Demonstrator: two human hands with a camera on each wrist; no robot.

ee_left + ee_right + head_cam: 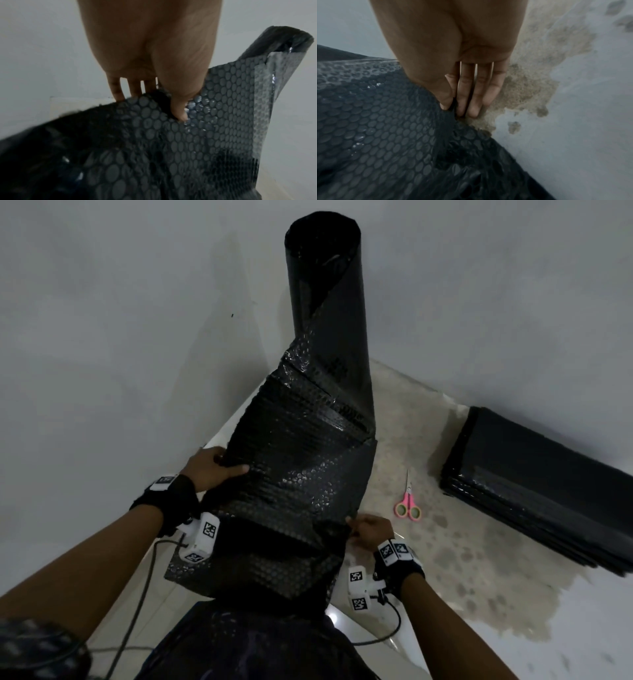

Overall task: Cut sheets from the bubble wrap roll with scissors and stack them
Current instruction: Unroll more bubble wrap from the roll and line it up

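A black bubble wrap roll (325, 285) stands upright against the wall corner. Its loose sheet (298, 474) runs down from the roll toward my lap, bubbles facing up. My left hand (219, 465) grips the sheet's left edge, thumb (178, 108) on top and fingers behind. At the right edge, my right hand (359, 525) pinches the sheet (385, 128) between thumb (445, 100) and forefinger, with the other fingers straight. Pink-handled scissors (407, 501) lie shut on the floor just right of the sheet, held by neither hand. A stack of cut black sheets (534, 491) lies at the right.
The floor (462, 542) is pale with a mottled beige stain under the scissors and stack. Grey walls meet in a corner behind the roll. Cables (144, 594) trail from both wrist cameras across the floor near my legs.
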